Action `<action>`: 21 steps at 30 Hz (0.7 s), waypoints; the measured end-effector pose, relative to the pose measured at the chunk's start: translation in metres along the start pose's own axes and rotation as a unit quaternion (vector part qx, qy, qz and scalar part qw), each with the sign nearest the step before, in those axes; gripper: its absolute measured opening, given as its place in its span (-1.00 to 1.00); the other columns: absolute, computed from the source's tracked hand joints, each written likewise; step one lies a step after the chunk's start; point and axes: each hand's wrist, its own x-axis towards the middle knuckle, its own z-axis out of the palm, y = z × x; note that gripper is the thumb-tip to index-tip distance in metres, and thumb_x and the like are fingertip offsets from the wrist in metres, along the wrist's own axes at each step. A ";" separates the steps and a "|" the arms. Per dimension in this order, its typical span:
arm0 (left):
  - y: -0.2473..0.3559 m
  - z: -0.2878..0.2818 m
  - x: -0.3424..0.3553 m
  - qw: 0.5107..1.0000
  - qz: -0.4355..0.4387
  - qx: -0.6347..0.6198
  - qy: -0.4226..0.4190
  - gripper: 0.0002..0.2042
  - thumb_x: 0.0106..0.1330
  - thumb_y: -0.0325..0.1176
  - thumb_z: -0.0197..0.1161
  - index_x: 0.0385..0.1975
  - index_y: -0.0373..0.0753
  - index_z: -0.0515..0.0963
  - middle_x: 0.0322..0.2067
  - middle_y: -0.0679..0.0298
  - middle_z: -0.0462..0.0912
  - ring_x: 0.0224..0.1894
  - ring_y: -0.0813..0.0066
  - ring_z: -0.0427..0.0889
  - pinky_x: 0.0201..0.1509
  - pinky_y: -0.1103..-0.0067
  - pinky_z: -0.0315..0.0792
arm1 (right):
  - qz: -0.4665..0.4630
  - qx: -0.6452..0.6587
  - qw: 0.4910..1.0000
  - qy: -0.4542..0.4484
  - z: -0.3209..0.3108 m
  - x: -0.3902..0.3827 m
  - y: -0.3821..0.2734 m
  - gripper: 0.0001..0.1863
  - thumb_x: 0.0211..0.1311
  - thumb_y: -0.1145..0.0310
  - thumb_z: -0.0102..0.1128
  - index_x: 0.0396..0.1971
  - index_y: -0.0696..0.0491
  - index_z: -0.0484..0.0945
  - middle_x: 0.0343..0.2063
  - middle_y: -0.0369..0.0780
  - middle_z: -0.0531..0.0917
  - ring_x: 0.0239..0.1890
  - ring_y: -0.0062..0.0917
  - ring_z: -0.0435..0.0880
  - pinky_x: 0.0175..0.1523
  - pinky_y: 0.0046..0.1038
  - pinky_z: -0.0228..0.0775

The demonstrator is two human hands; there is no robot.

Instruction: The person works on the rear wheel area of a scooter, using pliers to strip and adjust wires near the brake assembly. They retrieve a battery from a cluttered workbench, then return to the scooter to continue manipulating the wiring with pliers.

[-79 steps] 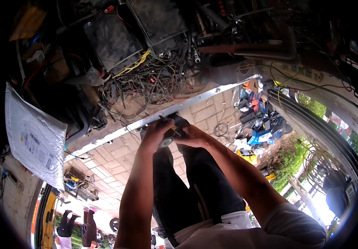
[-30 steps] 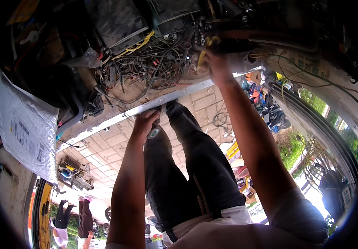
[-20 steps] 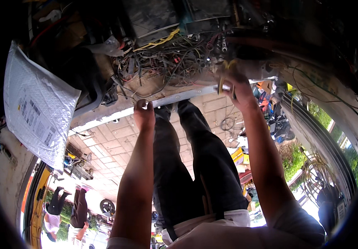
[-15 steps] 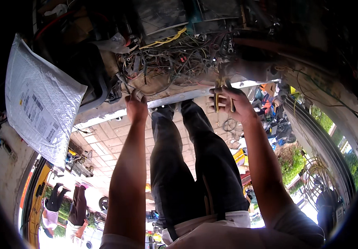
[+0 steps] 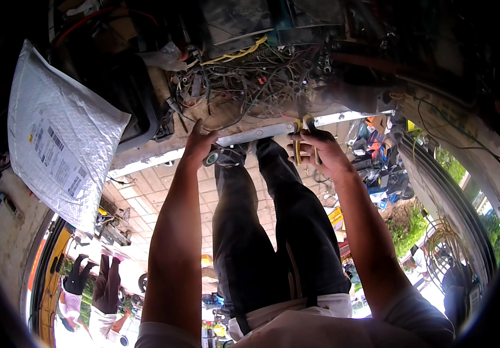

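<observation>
My left hand [image 5: 196,141] rests against the front edge of the workbench [image 5: 145,159] and pinches a small dark round part [image 5: 211,157] between thumb and fingers. To its right, my right hand [image 5: 324,155] grips yellow-handled pliers [image 5: 298,149], jaws pointing up at the metal strip [image 5: 256,133] along the bench edge. A dense tangle of thin wires [image 5: 250,81] covers the bench just beyond both hands. My legs in dark trousers [image 5: 261,232] stretch between my forearms.
A white padded mailer with a label [image 5: 58,151] lies on the bench at the left beside a black box [image 5: 131,93]. Paving stones [image 5: 140,197] show below. People stand at the lower left [image 5: 90,278]. Parked scooters [image 5: 380,151] and green plants are at the right.
My right hand left my left hand, reached up into the wires on the bench, and came back down holding the yellow-handled pliers. My left hand stayed at the bench edge.
</observation>
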 end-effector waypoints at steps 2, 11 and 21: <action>0.010 -0.001 -0.004 0.990 -0.060 -0.114 -0.058 -0.70 0.23 -0.32 0.18 -0.11 -0.35 0.41 -0.37 0.08 0.63 -0.32 0.42 0.62 -0.30 0.51 0.49 | 0.007 0.001 1.000 0.001 0.004 0.001 0.001 -0.68 0.22 0.27 0.18 -0.09 0.08 0.46 -0.19 -0.18 0.63 -0.10 -0.32 0.60 -0.04 -0.09 0.48; 0.024 -0.008 -0.053 0.988 -0.060 -0.139 0.026 -0.80 0.36 -0.26 0.00 -0.26 -0.28 0.45 -0.52 0.12 0.61 -0.58 0.44 0.58 -0.49 0.51 0.45 | 0.003 -0.004 1.000 0.004 0.004 -0.002 0.000 -0.71 0.25 0.29 0.16 -0.10 0.10 0.48 -0.19 -0.18 0.63 -0.12 -0.33 0.60 -0.04 -0.09 0.48; 0.127 -0.007 -0.065 0.814 0.429 0.290 0.264 -0.92 0.24 -0.39 0.15 -0.33 -0.18 0.54 -0.31 0.09 0.54 -0.31 0.09 0.57 -0.30 0.33 0.45 | 0.007 -0.001 1.000 0.016 0.006 -0.001 -0.002 -0.71 0.24 0.30 0.17 -0.10 0.09 0.48 -0.18 -0.19 0.62 -0.13 -0.36 0.61 -0.07 -0.14 0.50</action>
